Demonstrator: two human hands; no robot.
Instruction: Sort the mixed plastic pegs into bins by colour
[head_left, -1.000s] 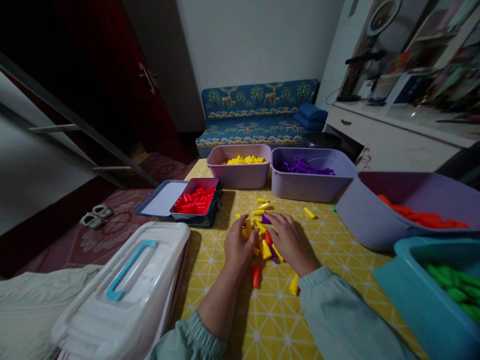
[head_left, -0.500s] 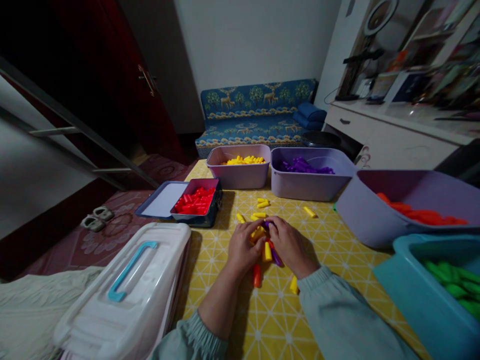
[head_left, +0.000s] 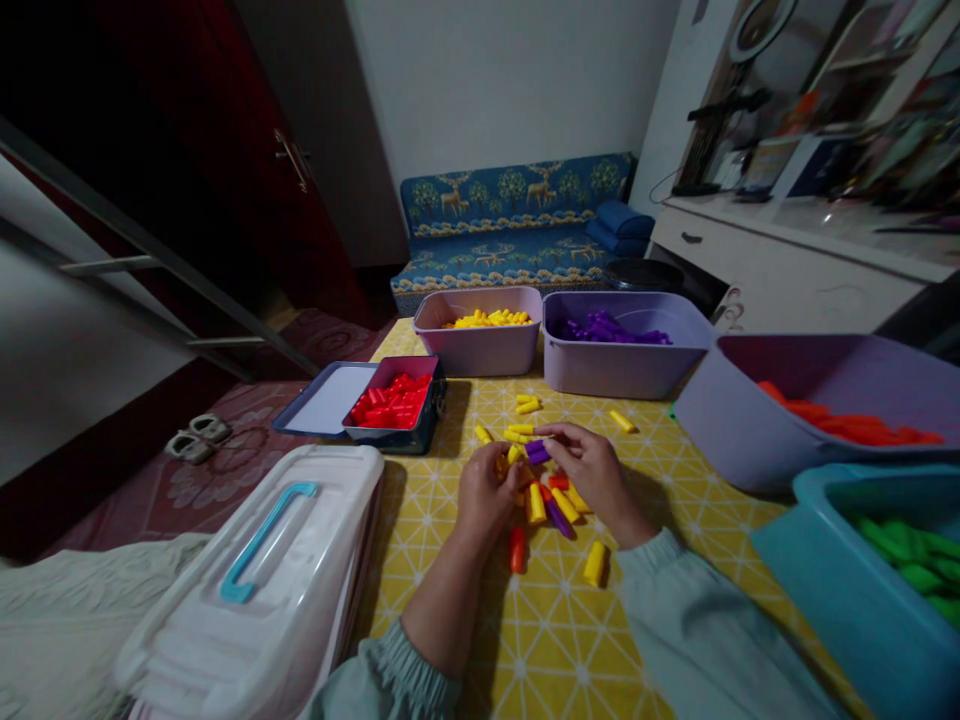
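A loose heap of small tube-shaped plastic pieces lies between my hands on the yellow tablecloth. My right hand [head_left: 592, 478] pinches purple pieces [head_left: 537, 452] between thumb and fingertips above the heap. Curled round yellow pieces [head_left: 515, 453] at the heap's left side is my left hand [head_left: 486, 492]; its fingertips are partly hidden. Under and between the hands are more yellow pieces [head_left: 564, 505], a purple piece [head_left: 559, 518] and orange-red bits. An orange-red piece [head_left: 517, 550] and a yellow piece [head_left: 595, 563] lie nearer me, apart from the heap.
Beyond the heap stand a bin of yellow pieces [head_left: 480, 352] and a bin of purple pieces [head_left: 615, 372]. To the right are a bin of orange pieces [head_left: 731, 430] and a teal bin [head_left: 840, 560] with green ones. Left are an open box [head_left: 405, 440] of red pieces and a lidded white box [head_left: 300, 560].
My right hand has drawn slightly right and lifted, with purple pieces now showing in its fingertips. More of the heap is uncovered between the hands. My left hand has barely moved.
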